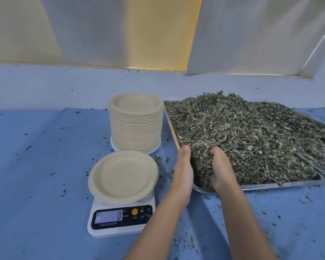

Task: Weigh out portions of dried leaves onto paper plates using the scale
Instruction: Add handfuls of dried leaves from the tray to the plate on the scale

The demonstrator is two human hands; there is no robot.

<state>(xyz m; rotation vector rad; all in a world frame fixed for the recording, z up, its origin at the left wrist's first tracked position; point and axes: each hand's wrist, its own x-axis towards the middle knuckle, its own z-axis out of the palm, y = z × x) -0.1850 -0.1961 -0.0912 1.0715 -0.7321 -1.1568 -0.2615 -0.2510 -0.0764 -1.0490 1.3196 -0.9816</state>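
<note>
left hand (183, 169) bare | right hand (222, 173) bare | forearms (167, 214) bare to frame edge

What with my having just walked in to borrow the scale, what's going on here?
A person is gathering dried leaves from the heaped metal tray: the left hand presses flat against the pile's near corner, the right hand has its fingers buried in it. An empty paper plate sits on the digital scale, which reads 0. A stack of paper plates stands behind it.
</note>
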